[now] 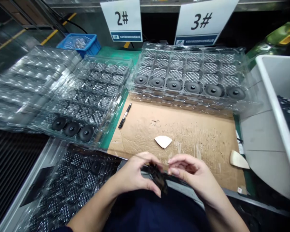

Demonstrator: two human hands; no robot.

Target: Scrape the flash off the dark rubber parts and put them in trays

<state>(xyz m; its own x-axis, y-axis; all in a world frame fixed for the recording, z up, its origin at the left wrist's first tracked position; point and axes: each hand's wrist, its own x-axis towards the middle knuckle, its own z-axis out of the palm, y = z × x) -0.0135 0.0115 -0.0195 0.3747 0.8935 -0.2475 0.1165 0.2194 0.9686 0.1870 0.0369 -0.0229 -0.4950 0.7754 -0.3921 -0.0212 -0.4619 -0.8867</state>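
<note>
My left hand point(136, 172) is curled round a dark, blurred part point(159, 179), held low over the front edge of the work surface. The part's exact shape cannot be made out. Close by on the right, my right hand point(192, 170) has its thumb and fingertips pinched together beside the part. Whatever may be between those fingertips is hidden or too small to name. A white fan-shaped piece point(163, 141) lies on the cardboard sheet point(140, 129) just beyond both hands.
Clear plastic trays point(195, 69) with a front row of black round parts point(174, 84) stand at the back. More clear trays point(96, 83) are at left. A pen point(125, 116), a beige piece point(238, 160), a blue bin point(93, 45) and a white tub point(273, 106) surround the cardboard.
</note>
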